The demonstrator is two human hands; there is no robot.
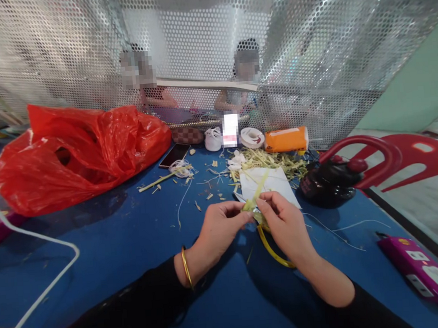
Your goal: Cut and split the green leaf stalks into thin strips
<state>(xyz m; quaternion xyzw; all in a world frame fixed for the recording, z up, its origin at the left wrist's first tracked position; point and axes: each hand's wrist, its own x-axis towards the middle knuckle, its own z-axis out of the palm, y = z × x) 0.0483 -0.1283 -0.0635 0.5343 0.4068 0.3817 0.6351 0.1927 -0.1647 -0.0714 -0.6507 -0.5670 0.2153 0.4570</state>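
Observation:
Over the blue table, my left hand pinches a pale yellow-green plant-like strip, its fingers closed near the strip's lower end. Closed from the other side, my right hand grips the same strip, which sticks up between the two hands. Where the fingertips meet, the lower end is partly hidden. Beneath my right hand lies a yellow curved loop, partly covered; its kind does not show. A white sheet of paper lies just beyond my fingers. Behind the paper sits a heap of yellow-green scraps.
A large red plastic bag fills the left. Farther back are a phone, white thread, a spool and an orange packet. A dark jug and purple power strip stand right. Perforated metal sheeting rises behind.

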